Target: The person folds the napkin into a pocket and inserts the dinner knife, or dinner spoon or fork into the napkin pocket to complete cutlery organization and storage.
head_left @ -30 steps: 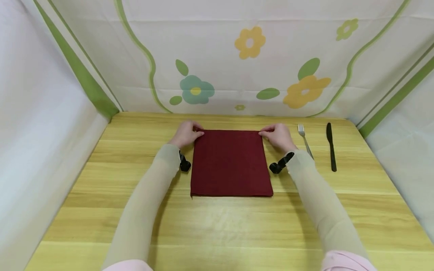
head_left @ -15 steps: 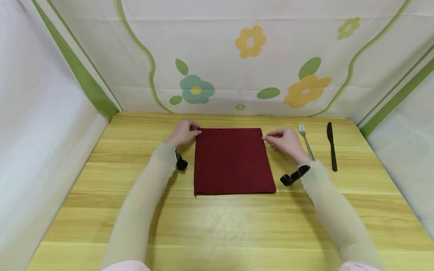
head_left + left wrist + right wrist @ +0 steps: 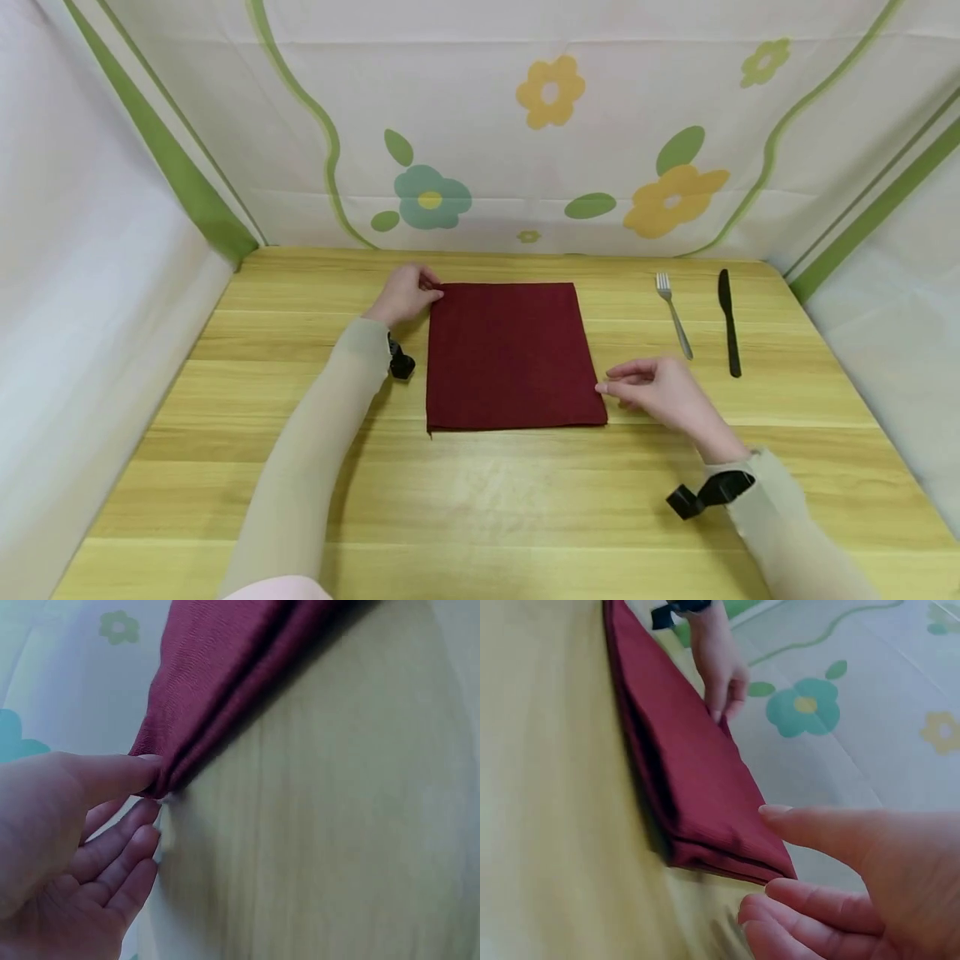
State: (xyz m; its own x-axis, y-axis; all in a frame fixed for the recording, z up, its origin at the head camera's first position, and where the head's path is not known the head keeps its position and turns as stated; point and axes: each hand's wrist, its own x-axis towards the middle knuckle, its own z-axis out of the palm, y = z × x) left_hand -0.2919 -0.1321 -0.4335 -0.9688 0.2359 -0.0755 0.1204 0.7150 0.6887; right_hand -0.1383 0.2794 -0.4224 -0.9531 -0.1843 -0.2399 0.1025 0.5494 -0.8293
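A dark red folded cloth napkin point(image 3: 513, 358) lies as a near square on the wooden table, its layers showing along the edges in both wrist views. My left hand point(image 3: 407, 293) pinches its far left corner; in the left wrist view the thumb point(image 3: 124, 776) lies on top of the cloth and the other fingers curl below. Beside the napkin's right edge, close to the near right corner, is my right hand point(image 3: 660, 393). Its thumb point(image 3: 817, 829) and fingers stand apart around the edge, holding nothing.
To the right of the napkin lie a silver fork point(image 3: 674, 315) and, further right, a black knife point(image 3: 728, 323). A white curtain point(image 3: 487, 125) with printed flowers hangs behind the wooden table point(image 3: 480, 508), and white cloth hangs at both sides.
My right hand has left the napkin's far right corner and moved down its right edge towards me. The left hand stays at the far left corner. The fork's handle has come into full view.
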